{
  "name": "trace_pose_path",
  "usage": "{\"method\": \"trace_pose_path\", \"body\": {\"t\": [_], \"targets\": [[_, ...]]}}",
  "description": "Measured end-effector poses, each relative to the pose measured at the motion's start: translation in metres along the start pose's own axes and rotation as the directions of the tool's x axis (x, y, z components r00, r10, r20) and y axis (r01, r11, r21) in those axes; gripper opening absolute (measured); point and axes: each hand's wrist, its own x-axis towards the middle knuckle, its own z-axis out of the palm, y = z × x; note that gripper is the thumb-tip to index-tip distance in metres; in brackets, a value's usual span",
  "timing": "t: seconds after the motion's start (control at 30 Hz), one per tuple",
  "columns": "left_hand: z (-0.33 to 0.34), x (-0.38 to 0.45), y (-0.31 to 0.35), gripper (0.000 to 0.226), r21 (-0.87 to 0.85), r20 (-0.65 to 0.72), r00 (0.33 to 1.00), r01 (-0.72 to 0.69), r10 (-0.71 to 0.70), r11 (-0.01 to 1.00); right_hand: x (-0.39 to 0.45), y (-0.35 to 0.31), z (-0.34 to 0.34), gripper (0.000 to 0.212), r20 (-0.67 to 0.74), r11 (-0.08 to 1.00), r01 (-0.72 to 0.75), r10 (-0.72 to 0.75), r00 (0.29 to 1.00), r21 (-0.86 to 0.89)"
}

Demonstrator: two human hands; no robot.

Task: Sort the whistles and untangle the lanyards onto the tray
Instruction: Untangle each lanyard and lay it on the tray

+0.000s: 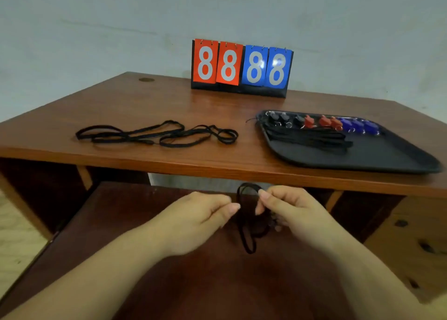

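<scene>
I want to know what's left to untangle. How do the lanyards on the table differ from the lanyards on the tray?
The lanyards on the table sprawl in crossing loops on bare wood; the lanyards on the tray lie bunched in a fairly straight bundle. The table ones sit left, away from any whistles; the tray ones lie just in front of the whistles. Both sets are black cords.

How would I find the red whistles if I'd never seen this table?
Look at the wooden table, then the black tray on its right side. Along the tray's far edge runs a row of whistles, and the red whistles sit in the middle of it, between the black whistles and the blue whistles.
</scene>
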Motion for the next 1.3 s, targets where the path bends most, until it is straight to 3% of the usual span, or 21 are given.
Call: {"method": "trace_pose_path", "body": {"t": [0.1, 0.2, 0.27, 0.33, 0.37, 0.43, 0.5, 0.53, 0.6, 0.83, 0.97, 1.03, 1.17, 1.3], "targets": [[0.003, -0.001, -0.001, 0.038, 0.177, 0.115, 0.990, 0.063, -0.084, 0.982, -0.003, 0.001, 0.003, 0.044, -0.040, 0.973, -0.033, 0.024, 0.999, -0.228], [0.006, -0.003, -0.006, 0.033, 0.440, 0.086, 0.988, 0.077, -0.128, 0.895, -0.003, 0.006, 0.011, 0.050, -0.111, 0.946, -0.089, 0.056, 0.992, -0.313], [0.006, -0.003, -0.007, 0.032, 0.532, -0.045, 0.987, 0.156, -0.157, 0.833, 0.000, 0.011, 0.016, 0.044, -0.164, 0.975, -0.139, 0.110, 0.980, -0.176], [0.005, -0.003, -0.004, 0.032, 0.518, -0.217, 0.968, 0.221, -0.122, 0.827, 0.002, 0.010, 0.021, 0.040, -0.140, 0.980, -0.163, 0.178, 0.974, 0.116], [0.005, -0.004, -0.002, 0.030, 0.471, -0.285, 0.954, 0.219, -0.088, 0.855, 0.002, 0.009, 0.023, 0.038, -0.104, 0.942, -0.162, 0.200, 0.974, 0.294], [0.007, -0.003, 0.001, 0.029, 0.276, -0.298, 0.949, 0.193, -0.107, 0.942, 0.001, 0.006, 0.027, 0.029, -0.034, 0.830, -0.145, 0.194, 0.981, 0.539], [0.013, -0.002, 0.007, 0.029, -0.112, -0.151, 0.968, 0.186, -0.201, 0.976, -0.001, 0.003, 0.029, 0.020, 0.011, 0.783, -0.126, 0.151, 0.989, 0.609], [0.016, -0.002, 0.010, 0.026, -0.300, -0.065, 0.974, 0.190, -0.219, 0.935, -0.001, 0.003, 0.030, 0.016, 0.019, 0.776, -0.109, 0.124, 0.992, 0.622], [0.021, -0.002, 0.015, 0.021, -0.456, 0.009, 0.979, 0.187, -0.206, 0.870, -0.001, 0.005, 0.029, 0.012, 0.001, 0.781, -0.066, 0.084, 0.996, 0.621], [0.023, -0.001, 0.008, 0.020, -0.411, -0.014, 0.967, 0.227, -0.255, 0.883, -0.001, 0.011, 0.026, 0.012, -0.126, 0.810, 0.024, 0.063, 0.990, 0.586], [0.025, 0.000, 0.011, 0.016, -0.539, -0.115, 0.948, 0.191, -0.296, 0.820, 0.000, 0.015, 0.027, 0.027, -0.243, 0.921, 0.040, 0.060, 0.968, 0.388], [0.025, 0.000, 0.011, 0.015, -0.574, -0.162, 0.939, 0.162, -0.305, 0.803, -0.001, 0.017, 0.029, 0.029, -0.208, 0.952, 0.033, 0.033, 0.978, 0.305], [0.023, 0.000, 0.016, 0.011, -0.644, -0.259, 0.910, 0.086, -0.322, 0.760, -0.005, 0.016, 0.039, 0.034, 0.015, 0.944, 0.006, -0.012, 1.000, 0.330], [0.023, 0.000, 0.019, 0.005, -0.758, -0.240, 0.886, 0.084, -0.396, 0.647, -0.007, 0.011, 0.041, 0.017, -0.041, 0.966, 0.040, -0.031, 0.999, 0.257]]}}
